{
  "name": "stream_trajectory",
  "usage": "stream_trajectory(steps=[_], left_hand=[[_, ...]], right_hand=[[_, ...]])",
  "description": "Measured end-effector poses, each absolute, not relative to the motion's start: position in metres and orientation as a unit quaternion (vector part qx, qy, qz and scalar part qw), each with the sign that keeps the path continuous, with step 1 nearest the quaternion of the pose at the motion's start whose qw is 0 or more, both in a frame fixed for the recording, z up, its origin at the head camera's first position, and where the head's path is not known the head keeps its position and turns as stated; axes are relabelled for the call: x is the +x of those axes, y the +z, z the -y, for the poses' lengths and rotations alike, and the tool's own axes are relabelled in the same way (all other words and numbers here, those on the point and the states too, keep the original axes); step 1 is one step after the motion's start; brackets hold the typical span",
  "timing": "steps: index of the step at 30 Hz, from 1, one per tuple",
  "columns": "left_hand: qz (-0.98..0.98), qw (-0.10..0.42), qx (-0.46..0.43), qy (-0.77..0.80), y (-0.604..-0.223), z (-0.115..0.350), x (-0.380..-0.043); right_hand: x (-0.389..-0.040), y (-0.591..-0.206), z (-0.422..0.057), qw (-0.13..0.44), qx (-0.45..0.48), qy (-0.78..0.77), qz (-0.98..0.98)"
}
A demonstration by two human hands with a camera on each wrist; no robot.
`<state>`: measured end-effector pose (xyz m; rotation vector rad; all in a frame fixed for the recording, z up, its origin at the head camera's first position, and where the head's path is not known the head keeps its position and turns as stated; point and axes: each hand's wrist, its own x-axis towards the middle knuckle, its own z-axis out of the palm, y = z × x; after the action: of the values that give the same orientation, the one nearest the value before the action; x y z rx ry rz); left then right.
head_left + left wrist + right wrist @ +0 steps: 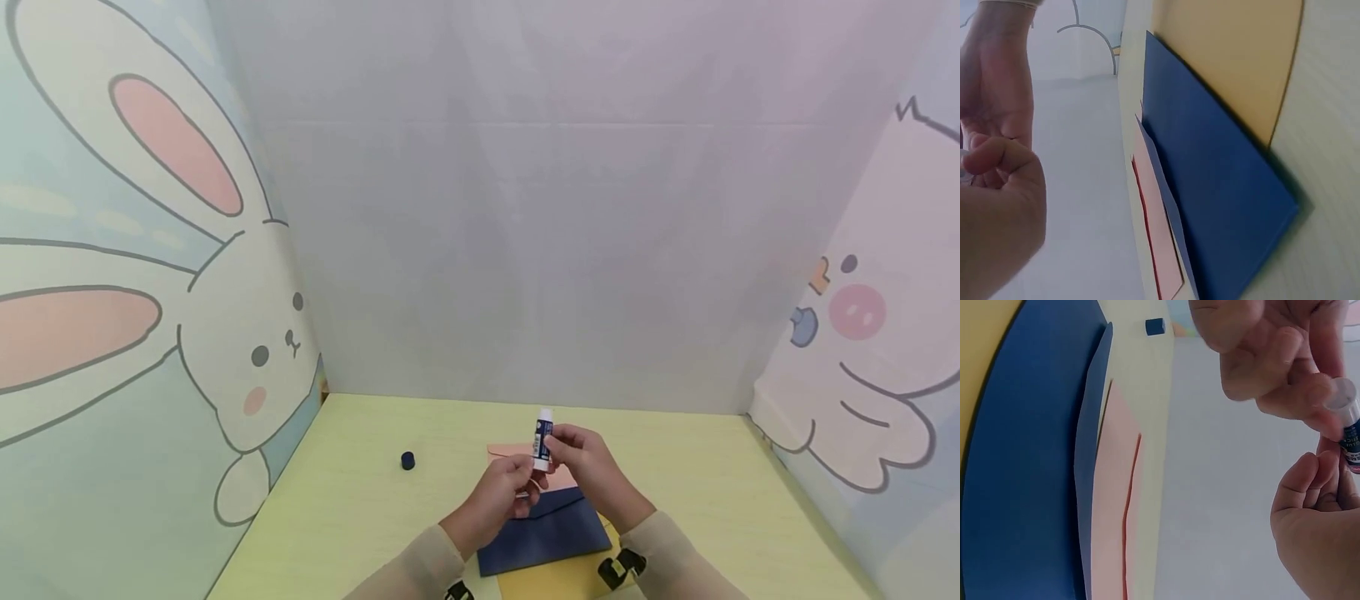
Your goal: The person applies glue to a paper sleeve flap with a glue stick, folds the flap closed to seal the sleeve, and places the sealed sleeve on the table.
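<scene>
A glue stick [543, 439] with a dark blue label and white ends is held up over the table, its top uncapped. My left hand [491, 497] pinches its white lower end between thumb and fingers. Around the labelled body, the thumb and fingers of my right hand [600, 473] grip from the other side. Below both hands lies a navy envelope [546, 537], its flap lifted slightly in the wrist views. A pink envelope [1113, 487] lies beyond it, partly covered. The small dark blue cap [407, 461] sits apart on the left of the table.
A yellow envelope [551, 582] lies under the navy one at the near edge. The pale yellow-green table [360, 517] meets a plain grey backdrop [525, 250] behind, with cartoon-printed panels on both sides. Dark straps circle both wrists.
</scene>
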<state>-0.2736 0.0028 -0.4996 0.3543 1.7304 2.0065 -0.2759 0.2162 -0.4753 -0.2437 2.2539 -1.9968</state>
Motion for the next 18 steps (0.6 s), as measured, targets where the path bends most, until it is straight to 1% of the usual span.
stream_trajectory(steps=[5,8,10,13,18], left_hand=[[-0.734,0.081,0.153,0.656,-0.5017,-0.0059,-0.2708],[-0.772,0.013,0.161,0.614,-0.5032,-0.0075,-0.2685],[-0.784,-0.011,0.156,0.601,-0.5044,-0.0082,-0.2671],[-0.789,-0.031,0.151,0.594,-0.5053,-0.0089,-0.2657],[-0.785,-0.034,0.169,0.596,-0.5052,-0.0095,-0.2657]], right_hand=[[-0.2757,-0.4738,-0.2178,0.045,-0.069,-0.661,-0.746],[-0.2754,-0.4743,-0.2167,0.045,-0.065,-0.654,-0.752],[-0.2750,-0.4749,-0.2154,0.045,-0.065,-0.647,-0.759],[-0.2743,-0.4757,-0.2139,0.043,-0.067,-0.635,-0.768],[-0.2739,-0.4754,-0.2133,0.041,-0.061,-0.631,-0.772]])
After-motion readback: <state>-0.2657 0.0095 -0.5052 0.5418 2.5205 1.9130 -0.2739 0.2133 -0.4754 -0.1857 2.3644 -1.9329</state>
